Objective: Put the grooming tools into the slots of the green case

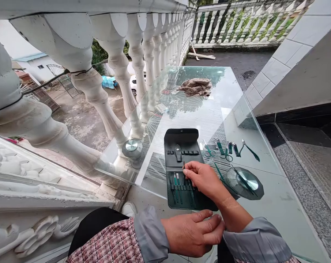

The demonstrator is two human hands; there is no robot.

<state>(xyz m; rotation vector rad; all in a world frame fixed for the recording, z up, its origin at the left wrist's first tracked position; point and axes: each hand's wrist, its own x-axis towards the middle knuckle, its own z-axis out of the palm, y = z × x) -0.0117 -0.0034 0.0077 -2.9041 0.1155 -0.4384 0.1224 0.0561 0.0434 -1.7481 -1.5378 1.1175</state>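
Observation:
An open black manicure case (181, 153) lies on a glass table (277, 197), with several green-handled tools in its lower loops. My right hand (202, 179) rests over the case's lower half and pinches a thin tool (184, 165) that points up. My left hand (194, 232) lies at the table's near edge, fingers loosely together and stretched flat toward my right wrist, holding nothing. To the right of the case lie small scissors (208, 150), clippers (219, 146) and nippers (250, 150) on the glass.
A white stone balustrade (118, 65) runs along the left of the table. A crumpled brown cloth (196, 87) lies at the table's far end. Round metal table fittings (132, 146) (247, 180) show under the glass. A tiled wall (297, 65) rises at right.

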